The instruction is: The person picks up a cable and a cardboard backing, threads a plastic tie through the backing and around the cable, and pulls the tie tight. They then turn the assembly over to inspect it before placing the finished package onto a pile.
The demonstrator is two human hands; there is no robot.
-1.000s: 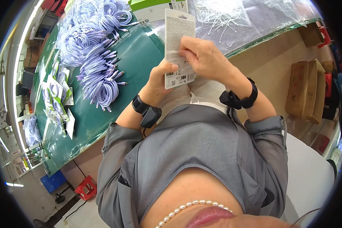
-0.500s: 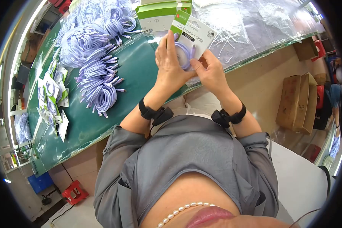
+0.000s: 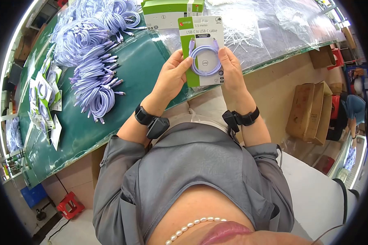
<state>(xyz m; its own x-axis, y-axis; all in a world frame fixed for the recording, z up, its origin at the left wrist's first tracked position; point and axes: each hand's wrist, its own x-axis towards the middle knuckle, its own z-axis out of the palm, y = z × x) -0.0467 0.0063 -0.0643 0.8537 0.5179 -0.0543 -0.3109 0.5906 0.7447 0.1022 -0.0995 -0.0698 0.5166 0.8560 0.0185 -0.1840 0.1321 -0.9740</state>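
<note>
While both hands grip it by its edges, cable card (image 3: 210, 25): one piece, between the hands, green and white, lettered "USB-C to USB-C cable", printed front showing.
Lilac cable (image 3: 205, 74): coiled in a ring on that front, both connectors on the side away from the hands.
Left hand (image 3: 173, 76): clamped on the card's left edge, thumb over the green band.
Right hand (image 3: 233, 72): clamped on the right edge, thumb beside the coil.
Desk (image 3: 145, 65): green top, ahead and left of the hands.
Green-and-white boxes (image 3: 169, 20): just beyond the hands.
Loose cables (image 3: 96, 73): large lilac heap, left of the left hand, well apart.
Packed cards (image 3: 44, 96): overlapping cluster, farther left than the heap.
White strips (image 3: 238, 40): thin, scattered, ahead and right of the right hand.
Brown carton (image 3: 304, 110): open, well right of the right hand, lower than the desk.
In the way: fingers cover parts of the card's edges; the card hides a corner of the boxes.
</note>
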